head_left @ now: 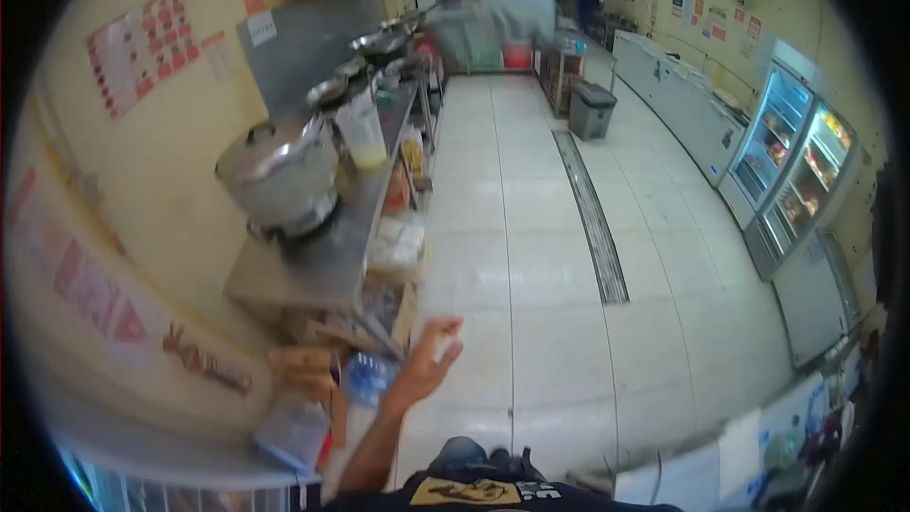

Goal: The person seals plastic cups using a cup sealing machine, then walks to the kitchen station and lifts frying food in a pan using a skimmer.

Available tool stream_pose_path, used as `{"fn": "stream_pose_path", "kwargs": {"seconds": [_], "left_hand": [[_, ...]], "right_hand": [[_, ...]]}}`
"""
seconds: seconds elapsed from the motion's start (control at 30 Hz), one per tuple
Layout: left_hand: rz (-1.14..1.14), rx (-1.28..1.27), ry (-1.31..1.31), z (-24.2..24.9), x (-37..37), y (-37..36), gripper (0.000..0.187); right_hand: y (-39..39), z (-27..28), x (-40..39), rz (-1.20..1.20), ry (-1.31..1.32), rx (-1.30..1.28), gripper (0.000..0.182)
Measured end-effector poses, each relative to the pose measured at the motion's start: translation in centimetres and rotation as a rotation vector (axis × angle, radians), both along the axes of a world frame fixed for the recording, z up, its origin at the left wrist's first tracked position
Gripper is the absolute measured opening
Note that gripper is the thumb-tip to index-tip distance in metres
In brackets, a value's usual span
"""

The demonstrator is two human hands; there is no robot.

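Note:
My left hand (427, 365) is raised over the tiled floor (474, 265), near the front end of a metal counter. Its fingers are apart and nothing is between them. The counter (313, 270) on the left carries a large lidded metal pot (280, 175). Behind the pot stands a clear plastic container (362, 133) with something yellowish at its bottom. A blue plastic bottle (370, 377) sits low beside the counter, to the left of my hand. My right hand does not show.
A grey bin (591, 112) stands right of the aisle, near a long floor drain grate (590, 218). White chest freezers (673, 85) and a lit glass-door fridge (791, 152) line the right wall. Cardboard boxes (303, 362) lie at the lower left.

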State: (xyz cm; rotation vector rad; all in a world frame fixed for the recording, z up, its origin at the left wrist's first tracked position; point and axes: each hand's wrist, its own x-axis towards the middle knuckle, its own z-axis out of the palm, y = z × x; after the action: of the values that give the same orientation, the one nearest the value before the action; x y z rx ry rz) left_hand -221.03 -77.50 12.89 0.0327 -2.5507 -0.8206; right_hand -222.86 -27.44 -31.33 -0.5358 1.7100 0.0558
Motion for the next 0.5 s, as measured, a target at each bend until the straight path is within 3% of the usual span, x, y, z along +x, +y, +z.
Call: {"fn": "stream_pose_path", "kwargs": {"seconds": [0.03,0.07,0.1,0.13,0.17,0.2,0.23,0.27,0.33,0.37,0.4,0.43,0.47,0.5], "left_hand": [[-0.081,0.068,-0.424,-9.4,-3.4,-3.8,0.047],[-0.162,0.054,-0.849,-17.9,-6.3,-8.2,0.055],[-0.280,-0.018,-1.252,-25.0,-8.2,-12.0,0.063],[-0.337,-0.026,-1.462,-30.3,-9.2,-15.0,0.071],[-0.267,0.168,-1.427,-36.6,-10.8,-17.8,0.072],[-0.030,0.492,-1.200,-39.4,-10.7,-19.6,0.067],[0.151,0.702,-1.149,-40.0,-13.1,-22.2,0.065],[0.288,0.825,-1.217,-40.1,-17.3,-25.6,0.063],[0.462,0.979,-1.328,-40.1,-25.5,-31.9,0.060],[0.515,1.045,-1.364,-39.4,-29.7,-34.5,0.058],[0.556,1.106,-1.368,-39.0,-34.1,-36.8,0.056],[0.577,1.160,-1.362,-39.5,-38.5,-38.7,0.054],[0.571,1.193,-1.344,-39.8,-43.6,-40.7,0.053],[0.532,1.174,-1.320,-40.4,-49.6,-43.3,0.051]], "right_hand": [[-4.8,-0.2,-8.3,0.227,0.076,-0.072,0.030],[-9.6,-0.3,-17.1,0.163,0.246,-0.144,0.029],[-14.3,0.1,-25.6,-0.183,0.633,-0.309,0.024],[-18.3,0.4,-34.8,-0.532,0.539,-0.528,0.024],[-23.3,0.8,-45.1,-0.885,0.412,-0.737,0.025],[-28.3,6.4,-52.3,-0.932,0.450,-0.888,0.028],[-33.2,12.3,-57.1,-0.988,0.487,-1.047,0.033],[-36.8,12.6,-60.3,-0.992,0.481,-1.042,0.033],[-41.7,14.1,-69.3,-1.328,0.469,-1.178,0.032],[-42.3,9.9,-72.7,-1.131,0.494,-1.122,0.029],[-42.3,5.8,-75.1,-0.765,0.597,-0.879,0.025],[-43.9,7.2,-75.3,-1.088,0.138,-0.606,0.021],[-43.1,3.2,-76.5,-1.086,-0.142,-0.379,0.029],[-43.9,2.7,-77.6,-1.047,-0.227,-0.229,0.028]]}}
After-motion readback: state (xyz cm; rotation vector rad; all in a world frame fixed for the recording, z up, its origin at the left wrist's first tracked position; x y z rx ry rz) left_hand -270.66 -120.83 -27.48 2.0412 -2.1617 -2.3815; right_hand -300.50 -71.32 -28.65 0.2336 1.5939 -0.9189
